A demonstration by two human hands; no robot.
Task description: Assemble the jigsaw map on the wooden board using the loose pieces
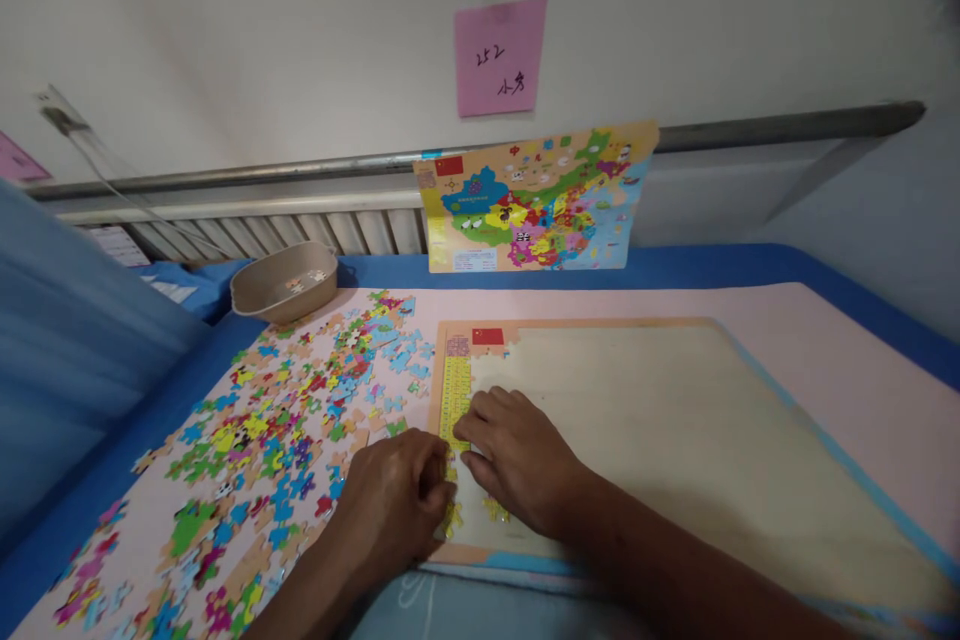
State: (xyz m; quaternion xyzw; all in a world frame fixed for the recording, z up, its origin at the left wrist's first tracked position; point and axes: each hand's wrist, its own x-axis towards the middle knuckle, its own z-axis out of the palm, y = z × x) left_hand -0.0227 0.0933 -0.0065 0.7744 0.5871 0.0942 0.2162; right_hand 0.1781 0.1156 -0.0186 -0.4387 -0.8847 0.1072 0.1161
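Observation:
My left hand [401,490] rests over the lower left border of the puzzle board [645,420], its fingers curled and pressed together. Across from it, my right hand [521,455] has its bent fingertips and thumb at the strip of yellow puzzle pieces [458,385] along the board's left side. Whatever sits between the fingers of either hand is hidden. Below the hands lie loose yellow pieces [495,510] on the bare wood. A section with a red flag [487,337] is fitted in the board's upper left corner.
Many loose puzzle pieces [285,430] spread over the pink surface at left. A beige basin [285,285] with a few pieces stands behind them. A printed map sheet [540,205] leans on the metal rail [787,128]. A blue curtain [90,350] hangs at far left.

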